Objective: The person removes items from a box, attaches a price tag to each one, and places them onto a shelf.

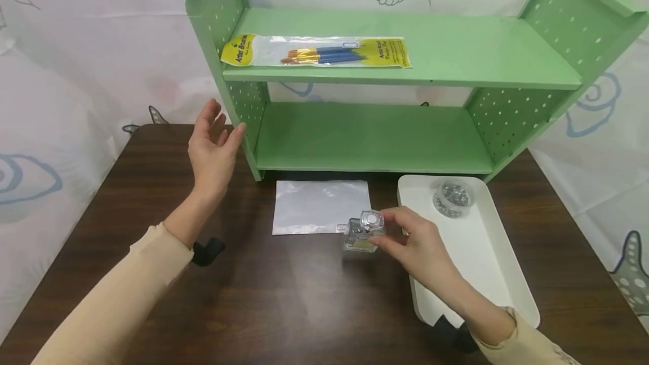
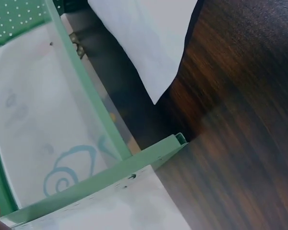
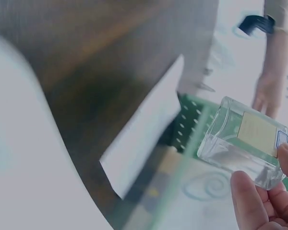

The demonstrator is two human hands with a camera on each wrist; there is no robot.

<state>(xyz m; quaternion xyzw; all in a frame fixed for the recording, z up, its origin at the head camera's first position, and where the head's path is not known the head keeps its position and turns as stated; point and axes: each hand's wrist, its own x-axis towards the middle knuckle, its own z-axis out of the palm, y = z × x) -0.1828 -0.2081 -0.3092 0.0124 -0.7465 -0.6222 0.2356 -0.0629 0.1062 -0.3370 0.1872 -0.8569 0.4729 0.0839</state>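
Observation:
My right hand (image 1: 418, 241) grips a small square clear glass bottle (image 1: 360, 241) between thumb and fingers, over the dark table beside the white tray. The bottle has a faceted clear cap (image 1: 372, 219) and looks like a perfume bottle. In the right wrist view its pale yellow label (image 3: 259, 134) shows, the bottle tilted on its side there. My left hand (image 1: 213, 151) is raised with relaxed fingers and holds nothing; its thumb overlaps the left side panel of the green shelf (image 1: 375, 137) in the head view. Only a fingertip of it appears in the left wrist view's lower left corner.
On the upper shelf board lies a clear packet of artist brushes (image 1: 316, 51). A white sheet (image 1: 320, 206) lies on the table (image 1: 284, 308) before the shelf. The white tray (image 1: 471, 258), right of the sheet, holds a round clear tub (image 1: 453, 197) of small silvery pieces.

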